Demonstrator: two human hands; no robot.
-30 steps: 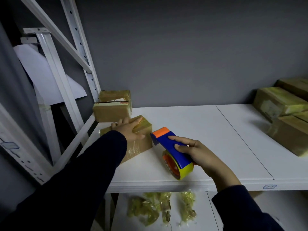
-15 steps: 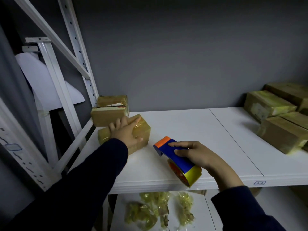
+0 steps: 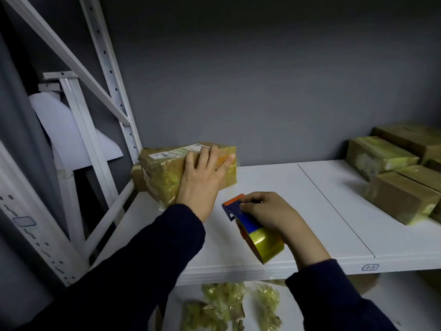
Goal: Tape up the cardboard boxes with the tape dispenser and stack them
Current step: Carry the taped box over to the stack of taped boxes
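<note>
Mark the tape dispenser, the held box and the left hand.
tape dispenser (image 3: 247, 220), head view, blue body.
held box (image 3: 162, 173), head view, taped front face.
left hand (image 3: 200, 185), head view, back of the hand.

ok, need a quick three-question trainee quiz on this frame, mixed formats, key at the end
1. True or false: the right hand grips the tape dispenser.
2. Pick one. The left hand holds: A) the taped box near the rack post; B) a box from the right-hand pile; C) a loose label.
3. Fill in: the crumpled tape scraps lie on the ___ shelf.

Key: 1 true; 2 A; 3 lower.
</note>
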